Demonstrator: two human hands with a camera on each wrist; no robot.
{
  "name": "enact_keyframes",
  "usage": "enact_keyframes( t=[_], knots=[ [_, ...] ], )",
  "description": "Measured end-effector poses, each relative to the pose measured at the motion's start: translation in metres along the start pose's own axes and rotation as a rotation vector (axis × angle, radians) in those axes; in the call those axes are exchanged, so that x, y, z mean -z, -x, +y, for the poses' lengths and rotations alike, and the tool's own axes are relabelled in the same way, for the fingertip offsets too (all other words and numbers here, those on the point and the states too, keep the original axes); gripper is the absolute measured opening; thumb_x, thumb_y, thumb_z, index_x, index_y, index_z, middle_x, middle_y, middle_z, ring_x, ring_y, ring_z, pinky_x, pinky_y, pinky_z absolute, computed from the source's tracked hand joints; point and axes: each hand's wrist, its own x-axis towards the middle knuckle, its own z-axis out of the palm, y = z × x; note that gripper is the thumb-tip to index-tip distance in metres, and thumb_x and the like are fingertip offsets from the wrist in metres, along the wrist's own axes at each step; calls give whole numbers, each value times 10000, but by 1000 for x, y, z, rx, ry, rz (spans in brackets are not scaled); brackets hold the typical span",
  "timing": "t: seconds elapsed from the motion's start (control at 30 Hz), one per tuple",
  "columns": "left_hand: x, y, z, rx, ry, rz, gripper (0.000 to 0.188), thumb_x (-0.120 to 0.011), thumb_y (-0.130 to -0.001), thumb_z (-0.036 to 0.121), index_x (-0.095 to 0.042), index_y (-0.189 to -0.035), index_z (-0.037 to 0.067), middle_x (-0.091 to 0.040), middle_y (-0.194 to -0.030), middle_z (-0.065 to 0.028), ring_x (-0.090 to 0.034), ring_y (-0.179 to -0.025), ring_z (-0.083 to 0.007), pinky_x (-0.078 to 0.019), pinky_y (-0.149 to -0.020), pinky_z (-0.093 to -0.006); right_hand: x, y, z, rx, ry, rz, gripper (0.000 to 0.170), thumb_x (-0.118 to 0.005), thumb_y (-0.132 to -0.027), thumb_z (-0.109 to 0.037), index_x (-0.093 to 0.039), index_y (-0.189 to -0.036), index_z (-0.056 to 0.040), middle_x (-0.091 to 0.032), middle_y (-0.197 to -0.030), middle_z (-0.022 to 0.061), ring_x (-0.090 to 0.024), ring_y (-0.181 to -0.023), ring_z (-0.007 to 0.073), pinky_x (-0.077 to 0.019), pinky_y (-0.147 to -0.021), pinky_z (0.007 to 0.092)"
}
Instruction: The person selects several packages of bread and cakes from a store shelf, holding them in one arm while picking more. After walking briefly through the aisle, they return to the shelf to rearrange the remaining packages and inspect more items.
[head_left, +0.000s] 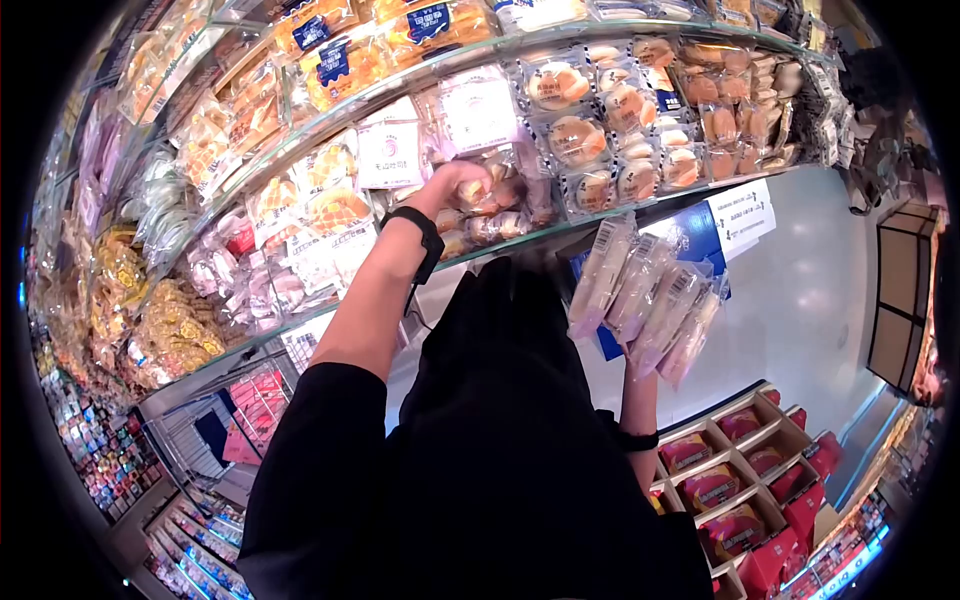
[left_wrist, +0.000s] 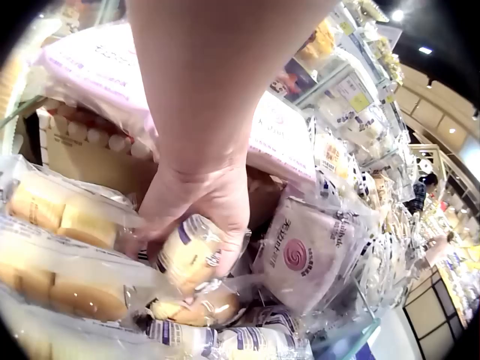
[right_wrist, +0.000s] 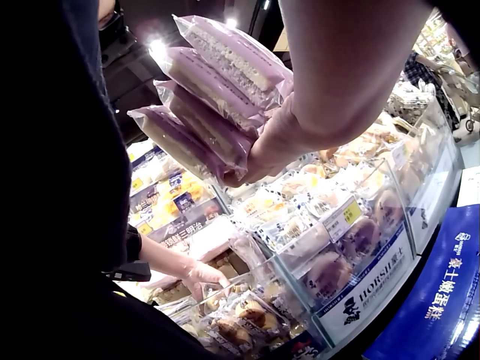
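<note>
My left hand (head_left: 467, 183) reaches into a shelf bin of wrapped bread. Its thumb and fingers grip a small bun in a clear printed wrapper (left_wrist: 191, 251), over more wrapped buns (left_wrist: 196, 309). Flat white and lilac packs (left_wrist: 296, 251) lie close to the right of that hand. My right hand (right_wrist: 276, 144) holds several flat, clear-and-lilac bread packs (right_wrist: 214, 94), fanned side by side. From the head view these packs (head_left: 645, 295) hide most of the right hand, and they are held out in front of the shelf's edge.
A glass ledge (head_left: 500, 243) edges the bread shelf, with wrapped round cakes (head_left: 580, 140) to the right. Below the ledge are a blue box (head_left: 690, 235) and a white printed sheet (head_left: 742, 215). Wooden compartments (head_left: 720, 450) with red packs stand lower right, a wire rack (head_left: 185, 440) lower left.
</note>
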Motion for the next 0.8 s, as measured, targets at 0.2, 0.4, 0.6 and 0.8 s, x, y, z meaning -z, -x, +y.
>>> enact_keyframes(
  t=[0.2, 0.4, 0.6, 0.8],
  knots=[
    [-14, 8, 5, -612, -724, 450, 647, -655, -678, 254, -407, -1212, -16, -507, -1125, -273, -502, -1020, -401, -421, -853, -401, -1, 2, -1, 1, 6, 23, 589, -381, -863, -470, -319, -1325, -110, -341, -1357, 75, -392, -1201, 240, -258, -1005, 451],
    [-18, -4, -6, -585, -722, 396, 756, -668, -686, 444, -389, -1200, -35, -489, -1167, -246, -483, -1090, -342, -393, -911, -392, -2, 2, -2, 8, 11, 22, 593, -383, -861, -475, -320, -1323, -108, -344, -1354, 77, -395, -1198, 241, -265, -1001, 450],
    [-45, 38, 3, -393, -722, 687, 453, -538, -808, 175, -394, -1211, 25, -522, -1128, -227, -520, -1050, -323, -434, -864, -384, -2, -3, -2, 2, 20, 28, 597, -384, -860, -479, -320, -1322, -106, -346, -1352, 79, -397, -1196, 243, -271, -997, 450],
    [-20, 9, -6, -598, -739, 448, 502, -584, -794, 245, -388, -1186, 0, -576, -981, -245, -558, -941, -362, -441, -798, -406, -2, -5, -1, -3, 29, 37, 602, -385, -858, -484, -321, -1321, -105, -349, -1349, 81, -400, -1193, 244, -278, -994, 449]
  ],
)
